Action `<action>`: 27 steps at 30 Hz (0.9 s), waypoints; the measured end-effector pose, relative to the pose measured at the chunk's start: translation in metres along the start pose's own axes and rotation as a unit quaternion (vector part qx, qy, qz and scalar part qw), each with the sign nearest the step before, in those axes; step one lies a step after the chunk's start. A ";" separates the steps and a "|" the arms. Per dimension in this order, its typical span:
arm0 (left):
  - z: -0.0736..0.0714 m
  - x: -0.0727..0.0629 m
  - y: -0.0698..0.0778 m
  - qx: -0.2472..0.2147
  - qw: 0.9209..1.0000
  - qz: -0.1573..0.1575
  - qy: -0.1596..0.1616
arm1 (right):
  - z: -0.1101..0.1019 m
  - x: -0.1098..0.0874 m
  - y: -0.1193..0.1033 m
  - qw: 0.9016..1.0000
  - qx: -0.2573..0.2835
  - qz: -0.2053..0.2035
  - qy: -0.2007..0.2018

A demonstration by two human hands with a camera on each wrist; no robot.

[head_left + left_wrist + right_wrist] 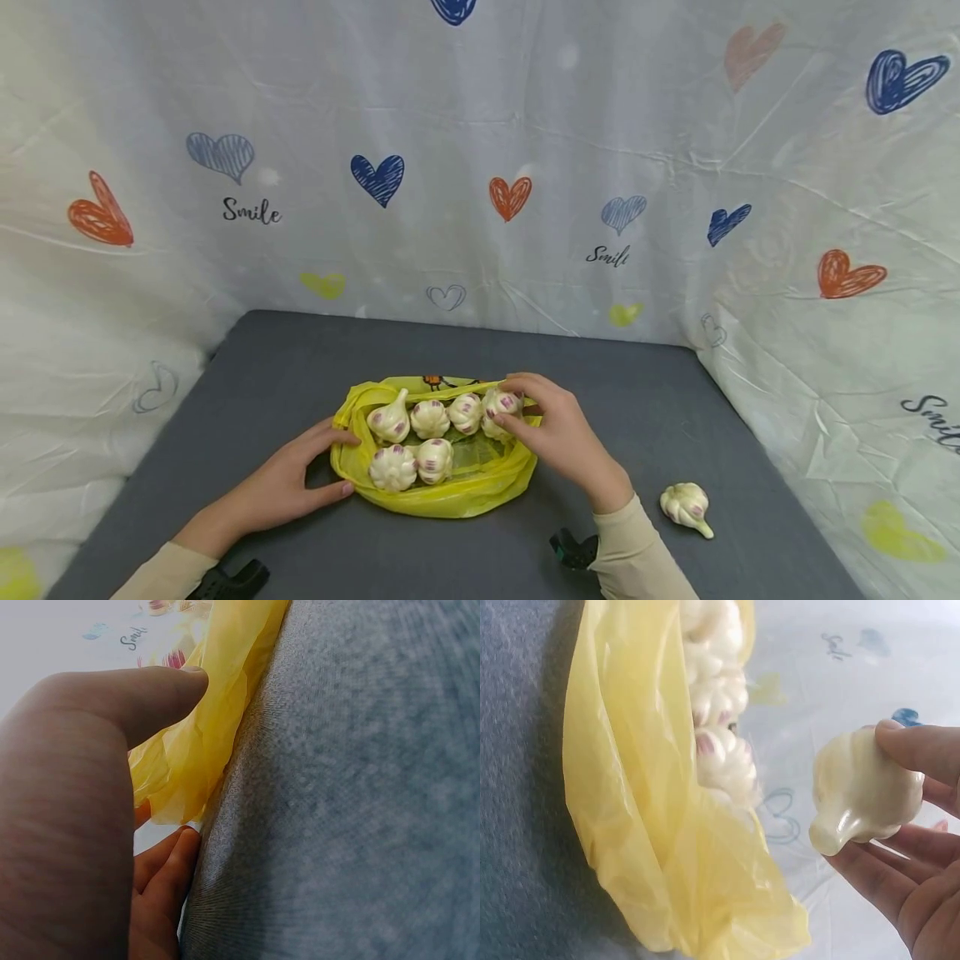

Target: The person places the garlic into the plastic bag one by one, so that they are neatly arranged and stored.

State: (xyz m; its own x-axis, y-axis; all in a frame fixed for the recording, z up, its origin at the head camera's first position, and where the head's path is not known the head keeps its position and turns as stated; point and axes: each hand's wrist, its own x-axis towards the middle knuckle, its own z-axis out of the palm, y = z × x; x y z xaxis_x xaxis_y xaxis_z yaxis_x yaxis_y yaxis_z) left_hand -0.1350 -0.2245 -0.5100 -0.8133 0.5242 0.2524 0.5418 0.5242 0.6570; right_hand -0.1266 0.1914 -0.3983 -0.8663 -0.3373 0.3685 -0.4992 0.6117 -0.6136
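A yellow plastic bag [465,502] lies on the table with its mouth wide, and several garlic bulbs [431,419] sit inside. My right hand [558,433] holds one garlic bulb [866,787] between thumb and fingers at the bag's right side; in the right wrist view it is raised beside the bag, stem toward the camera. At the bag's left edge, my left hand [288,479] rests with thumb and fingers spread apart. In the left wrist view the thumb [161,697] lies along the yellow plastic, and the other fingers are partly hidden behind the wrist.
A single garlic bulb [685,507] lies on the dark grey table [600,375], right of my right forearm. A white curtain [465,108] printed with hearts encloses the table at the back and sides. Black straps [573,550] circle both wrists.
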 end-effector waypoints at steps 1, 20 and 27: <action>0.000 0.000 0.000 0.000 1.000 0.000 0.000 | 0.001 0.000 0.000 1.000 0.001 0.000 -0.001; 0.000 -0.001 0.002 0.006 1.000 -0.005 0.005 | 0.024 0.004 -0.002 0.999 0.019 -0.015 -0.038; 0.000 0.000 0.002 0.003 1.000 -0.003 0.002 | 0.030 0.004 -0.001 0.998 0.026 -0.010 -0.057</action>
State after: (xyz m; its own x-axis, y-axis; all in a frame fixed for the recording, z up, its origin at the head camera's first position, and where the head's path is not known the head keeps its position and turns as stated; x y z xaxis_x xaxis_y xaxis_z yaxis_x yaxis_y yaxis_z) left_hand -0.1339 -0.2236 -0.5083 -0.8174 0.5188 0.2504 0.5379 0.5318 0.6541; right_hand -0.1298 0.1680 -0.4176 -0.8513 -0.4302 0.3002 -0.5137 0.5674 -0.6436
